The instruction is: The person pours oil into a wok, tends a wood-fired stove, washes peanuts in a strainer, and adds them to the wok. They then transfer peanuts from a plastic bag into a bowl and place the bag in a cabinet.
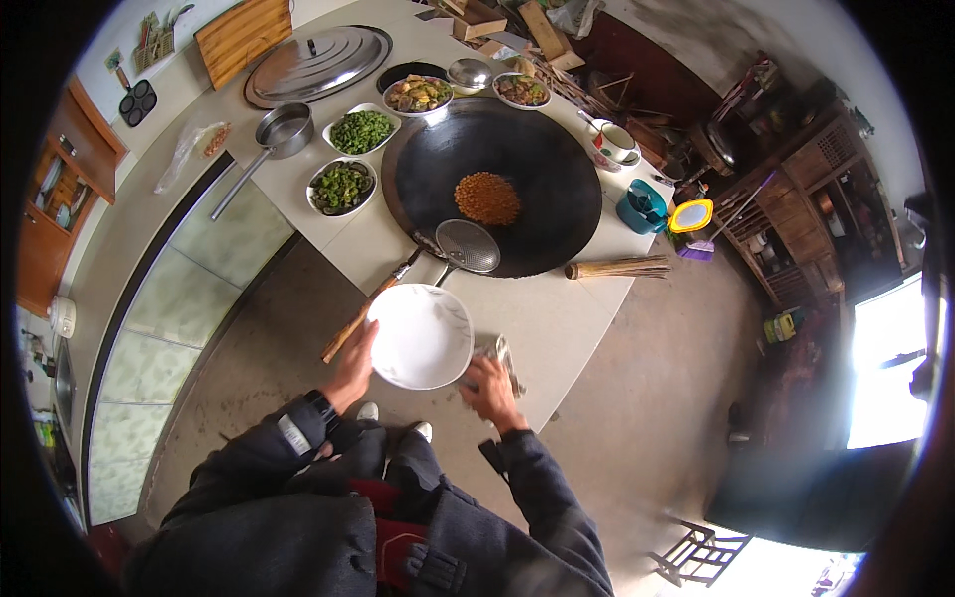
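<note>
A white bowl [421,336] with a faint leaf pattern is held tilted over the counter's near edge. My left hand [352,367] grips its left rim. By its lower right rim, my right hand [491,390] is closed on a crumpled greyish cloth [508,364], slightly blurred. Just beyond the bowl, a mesh strainer [467,246] rests over the near rim of a large black wok [418,169]. Reddish-brown peanuts [487,199] lie in the wok. A wooden-handled spatula [350,328] slants beside the bowl, its handle passing near my left hand.
Left of the wok stand two bowls of chopped greens [361,130] [342,188] and a long-handled saucepan [284,130]. Behind it are filled dishes [418,95] and a large lid [318,66]. To the right are an enamel mug [615,141], a teal container [642,207] and bundled sticks [619,268].
</note>
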Demonstrator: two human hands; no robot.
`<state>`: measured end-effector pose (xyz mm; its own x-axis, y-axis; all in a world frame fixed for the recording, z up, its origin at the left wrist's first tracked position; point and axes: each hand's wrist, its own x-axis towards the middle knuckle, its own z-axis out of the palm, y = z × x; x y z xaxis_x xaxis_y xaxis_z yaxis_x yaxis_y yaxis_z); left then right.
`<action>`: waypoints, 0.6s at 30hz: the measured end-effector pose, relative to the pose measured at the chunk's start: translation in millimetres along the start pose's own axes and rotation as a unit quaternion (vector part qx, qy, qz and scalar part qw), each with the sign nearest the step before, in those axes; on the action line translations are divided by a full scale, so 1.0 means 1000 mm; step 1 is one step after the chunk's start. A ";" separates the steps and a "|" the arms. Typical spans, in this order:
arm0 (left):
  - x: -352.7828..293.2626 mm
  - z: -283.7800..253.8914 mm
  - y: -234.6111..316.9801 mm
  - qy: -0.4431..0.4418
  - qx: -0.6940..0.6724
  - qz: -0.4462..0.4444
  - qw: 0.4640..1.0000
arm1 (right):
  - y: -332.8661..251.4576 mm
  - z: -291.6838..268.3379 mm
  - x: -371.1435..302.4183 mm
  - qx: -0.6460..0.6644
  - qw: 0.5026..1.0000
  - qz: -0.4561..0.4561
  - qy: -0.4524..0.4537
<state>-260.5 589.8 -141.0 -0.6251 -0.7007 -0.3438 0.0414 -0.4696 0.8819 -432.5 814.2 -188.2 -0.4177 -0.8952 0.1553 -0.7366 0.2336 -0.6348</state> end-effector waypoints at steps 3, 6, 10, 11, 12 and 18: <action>0.015 0.046 -0.028 -0.043 -0.049 -0.040 0.997 | -0.008 -0.017 -0.065 0.069 0.996 0.038 -0.040; 0.037 0.081 -0.050 -0.067 0.069 -0.055 0.994 | -0.015 -0.038 -0.132 0.375 0.857 0.353 0.027; 0.048 0.110 -0.084 -0.031 0.149 0.022 0.988 | -0.028 -0.066 -0.182 0.585 0.661 0.395 0.254; 0.055 0.114 -0.091 -0.029 0.159 0.024 0.986 | -0.032 -0.070 -0.188 0.584 0.672 0.371 0.263; 0.060 0.117 -0.098 -0.027 0.170 0.026 0.985 | -0.037 -0.073 -0.194 0.574 0.682 0.357 0.278; 0.078 0.118 -0.114 -0.024 0.265 -0.002 0.964 | -0.038 -0.068 -0.202 0.424 0.816 0.314 0.237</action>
<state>-406.0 651.8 -230.1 -0.6605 -0.6678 -0.3430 -0.3571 -0.1224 0.9260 -356.5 1011.8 -144.5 -0.8775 -0.4063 -0.2548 0.2507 0.0642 -0.9659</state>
